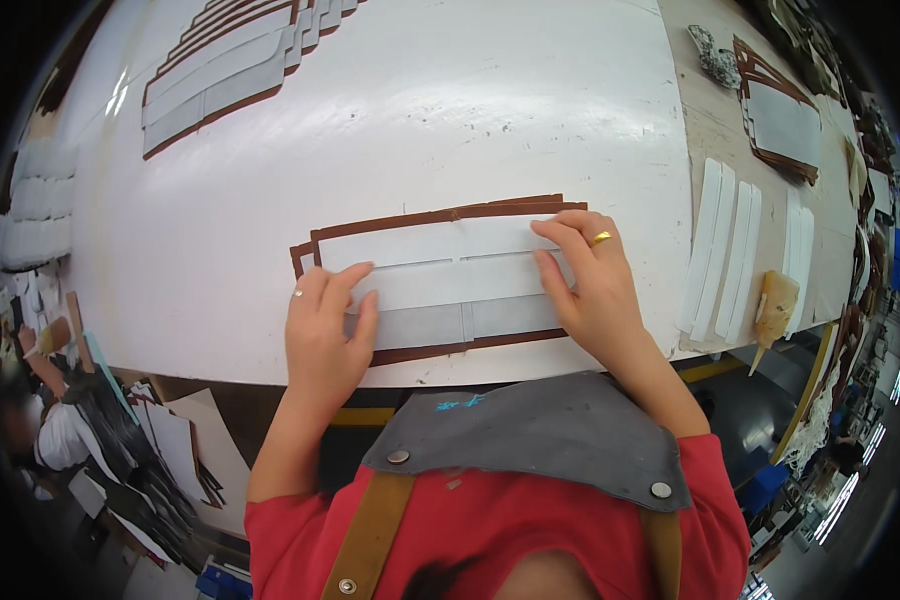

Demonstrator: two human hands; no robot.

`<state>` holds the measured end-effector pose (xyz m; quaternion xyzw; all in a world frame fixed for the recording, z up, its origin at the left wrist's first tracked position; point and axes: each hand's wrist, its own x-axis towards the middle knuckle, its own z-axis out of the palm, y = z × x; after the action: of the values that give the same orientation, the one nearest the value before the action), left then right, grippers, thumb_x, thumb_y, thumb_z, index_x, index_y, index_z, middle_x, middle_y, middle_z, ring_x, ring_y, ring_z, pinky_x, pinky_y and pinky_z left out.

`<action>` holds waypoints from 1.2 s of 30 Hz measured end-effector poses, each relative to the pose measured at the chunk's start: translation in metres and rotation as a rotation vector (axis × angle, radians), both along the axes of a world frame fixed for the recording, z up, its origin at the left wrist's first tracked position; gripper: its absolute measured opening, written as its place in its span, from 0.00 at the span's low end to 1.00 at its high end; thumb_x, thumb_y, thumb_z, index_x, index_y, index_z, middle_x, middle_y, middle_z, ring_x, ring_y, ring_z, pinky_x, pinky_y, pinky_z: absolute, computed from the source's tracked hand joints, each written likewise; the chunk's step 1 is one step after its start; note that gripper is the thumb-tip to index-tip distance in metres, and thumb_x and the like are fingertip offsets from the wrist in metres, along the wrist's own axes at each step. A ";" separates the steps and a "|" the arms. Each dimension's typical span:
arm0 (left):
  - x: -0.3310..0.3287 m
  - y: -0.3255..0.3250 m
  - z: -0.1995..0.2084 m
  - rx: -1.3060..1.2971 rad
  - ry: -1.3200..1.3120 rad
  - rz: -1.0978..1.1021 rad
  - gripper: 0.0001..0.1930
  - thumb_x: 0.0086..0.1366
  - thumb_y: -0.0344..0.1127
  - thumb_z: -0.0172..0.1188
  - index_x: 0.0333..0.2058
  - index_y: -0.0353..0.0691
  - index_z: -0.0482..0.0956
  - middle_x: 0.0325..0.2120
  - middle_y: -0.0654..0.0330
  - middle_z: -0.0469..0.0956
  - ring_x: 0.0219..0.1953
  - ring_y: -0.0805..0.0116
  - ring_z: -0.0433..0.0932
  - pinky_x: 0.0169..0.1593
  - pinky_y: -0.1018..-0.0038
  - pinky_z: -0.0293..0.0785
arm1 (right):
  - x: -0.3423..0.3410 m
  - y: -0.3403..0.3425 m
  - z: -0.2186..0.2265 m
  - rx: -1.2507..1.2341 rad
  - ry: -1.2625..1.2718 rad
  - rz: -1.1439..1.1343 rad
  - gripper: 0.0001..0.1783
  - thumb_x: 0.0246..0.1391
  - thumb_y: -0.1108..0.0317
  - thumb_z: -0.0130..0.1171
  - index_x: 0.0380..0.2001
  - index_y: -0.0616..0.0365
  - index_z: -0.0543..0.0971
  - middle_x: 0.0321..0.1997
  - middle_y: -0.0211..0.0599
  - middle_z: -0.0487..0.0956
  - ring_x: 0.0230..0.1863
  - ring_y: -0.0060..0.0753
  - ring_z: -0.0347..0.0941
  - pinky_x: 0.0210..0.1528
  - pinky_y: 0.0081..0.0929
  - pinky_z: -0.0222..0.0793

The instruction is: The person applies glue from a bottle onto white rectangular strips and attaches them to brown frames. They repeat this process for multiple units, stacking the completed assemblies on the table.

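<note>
Brown-edged panel [410, 328] lay mid-frame, white strip [450, 284] on top. Left hand [325, 318] and right hand [602, 288]: fingers parted near its ends, no grip visible. Light, even pressure, edges square, probably mattered most.

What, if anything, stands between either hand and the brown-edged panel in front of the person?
Nothing visible does: the left hand and right hand are both at the panel, one at each end, unobstructed.

White worktable [490, 150], glossy; beige tabletop [702, 125] at right; yellow rail [360, 416] below; bright strips [852, 486], lower right.
</note>
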<state>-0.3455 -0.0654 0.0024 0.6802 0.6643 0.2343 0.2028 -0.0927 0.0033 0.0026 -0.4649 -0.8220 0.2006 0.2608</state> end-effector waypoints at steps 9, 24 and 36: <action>0.026 0.023 -0.016 0.166 0.080 -0.360 0.14 0.53 0.28 0.59 0.40 0.41 0.77 0.45 0.63 0.74 0.47 0.64 0.70 0.51 0.67 0.58 | -0.033 0.029 -0.015 -0.096 0.013 0.109 0.10 0.46 0.73 0.59 0.34 0.58 0.73 0.35 0.37 0.72 0.40 0.38 0.66 0.43 0.34 0.63; 0.025 0.026 -0.022 0.196 0.078 -0.382 0.13 0.52 0.27 0.60 0.38 0.42 0.78 0.46 0.67 0.74 0.48 0.68 0.70 0.52 0.69 0.59 | -0.032 0.037 -0.022 -0.170 0.043 0.183 0.05 0.44 0.76 0.56 0.27 0.55 0.72 0.30 0.32 0.69 0.36 0.34 0.62 0.39 0.31 0.53; 0.026 0.027 -0.018 0.191 0.149 -0.424 0.14 0.51 0.26 0.58 0.39 0.40 0.76 0.49 0.63 0.73 0.54 0.64 0.67 0.57 0.66 0.59 | -0.037 0.037 -0.021 -0.121 0.010 0.158 0.05 0.46 0.75 0.56 0.28 0.54 0.72 0.30 0.31 0.70 0.36 0.33 0.63 0.40 0.31 0.53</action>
<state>-0.3192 -0.0388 -0.0151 0.8360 0.4946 0.1971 0.1328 -0.1299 0.0403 -0.0188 -0.4126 -0.8411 0.2720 0.2197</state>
